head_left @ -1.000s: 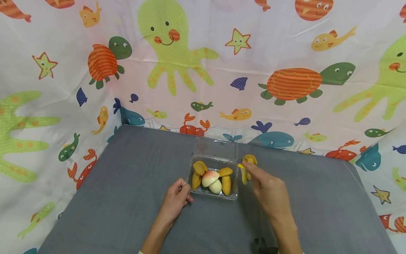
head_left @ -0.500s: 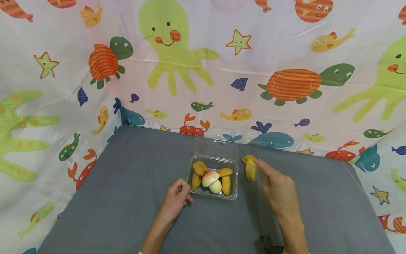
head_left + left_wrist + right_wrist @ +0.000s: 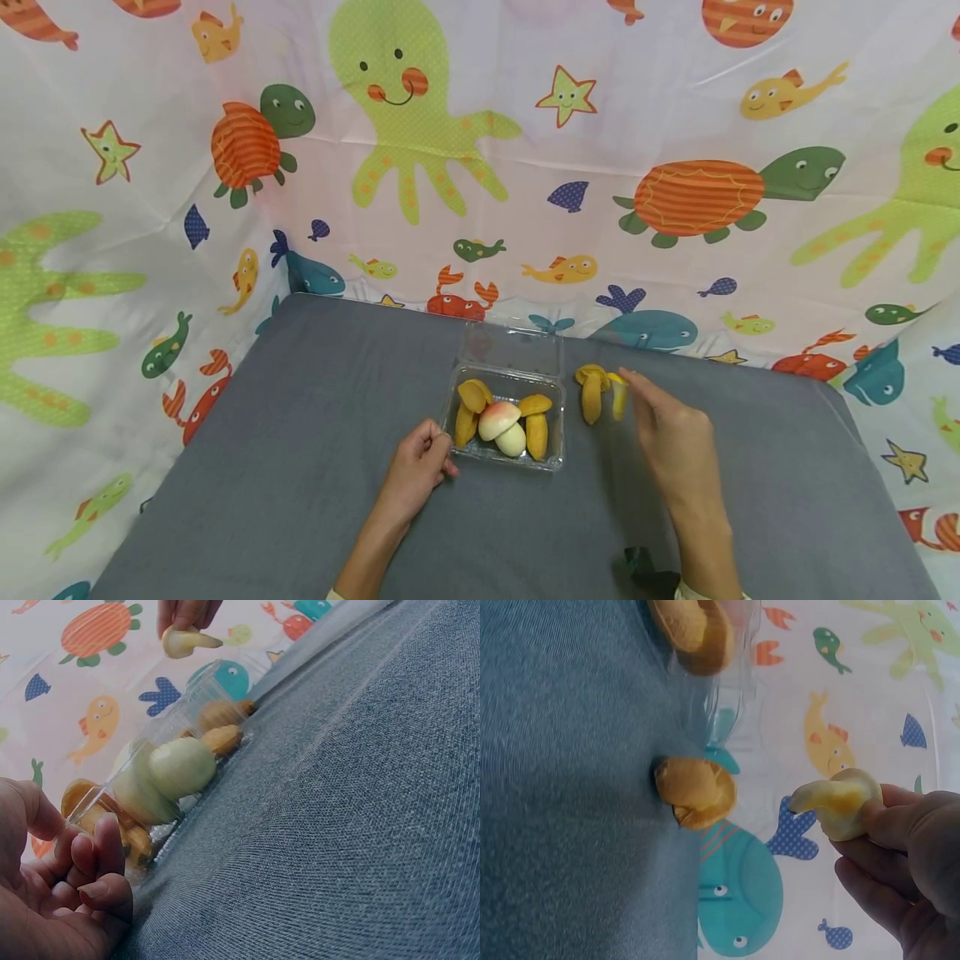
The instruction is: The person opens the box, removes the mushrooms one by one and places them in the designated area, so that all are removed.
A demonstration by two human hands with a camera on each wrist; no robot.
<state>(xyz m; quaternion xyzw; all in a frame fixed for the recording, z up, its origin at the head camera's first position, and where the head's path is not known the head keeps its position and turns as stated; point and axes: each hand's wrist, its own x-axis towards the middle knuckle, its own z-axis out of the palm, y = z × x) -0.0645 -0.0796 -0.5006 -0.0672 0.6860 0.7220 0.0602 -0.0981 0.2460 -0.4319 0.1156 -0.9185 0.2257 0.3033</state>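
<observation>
My left hand (image 3: 415,471) pinches the near-left corner of a clear plastic clamshell box (image 3: 557,433) with its lid (image 3: 517,348) raised at the back. Inside lie a brownish-yellow toy mushroom (image 3: 467,425) at the left, a cream one with a reddish cap (image 3: 498,421) in the middle, and another brownish-yellow toy mushroom (image 3: 536,433) at the right. To the right of the box, my right hand (image 3: 678,454) pinches a small pale-yellow toy mushroom (image 3: 844,802) by its cap, stem hanging down, above the table. Just left of it a brownish-yellow mushroom (image 3: 592,398) lies on the cloth.
Grey cloth covers the table (image 3: 337,375). A white curtain (image 3: 480,167) printed with sea animals hangs behind the table and along its sides. A dark object (image 3: 648,575) is by the right wrist at the lower edge of the head view.
My right hand has moved rightward with the pale-yellow mushroom, passing from the left side of the lying mushroom, across it, to its right. The left hand and the box have stayed put.
</observation>
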